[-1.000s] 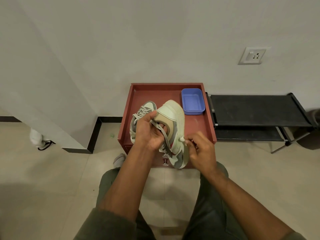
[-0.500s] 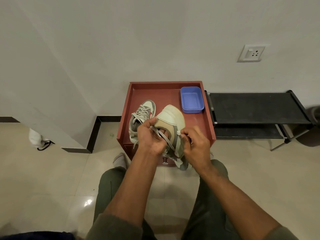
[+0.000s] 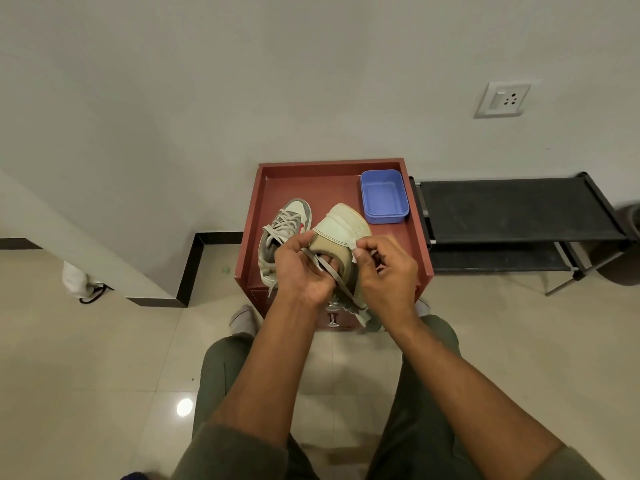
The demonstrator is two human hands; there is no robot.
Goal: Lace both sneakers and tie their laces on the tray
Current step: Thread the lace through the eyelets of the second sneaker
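Note:
A pale green and tan sneaker (image 3: 341, 233) is held tilted above the front of the red-brown tray (image 3: 322, 174), heel up and away from me. My left hand (image 3: 301, 268) grips its left side, fingers inside the opening. My right hand (image 3: 384, 268) pinches the white tip of the grey lace (image 3: 337, 278) at the shoe's right edge. The lace runs slack across the opening toward the toe. A second sneaker (image 3: 282, 233), grey and white with its laces threaded, lies flat on the tray's left side.
A blue plastic box (image 3: 383, 197) sits in the tray's back right corner. The tray tops a small cabinet with a metal knob (image 3: 333, 318). A black low shoe rack (image 3: 512, 216) stands to the right against the wall. My knees are just below the cabinet.
My right hand has risen from the shoe's lower right to its upper right edge, carrying the lace tip. The shoe has lifted slightly toward me. The left hand keeps its grip.

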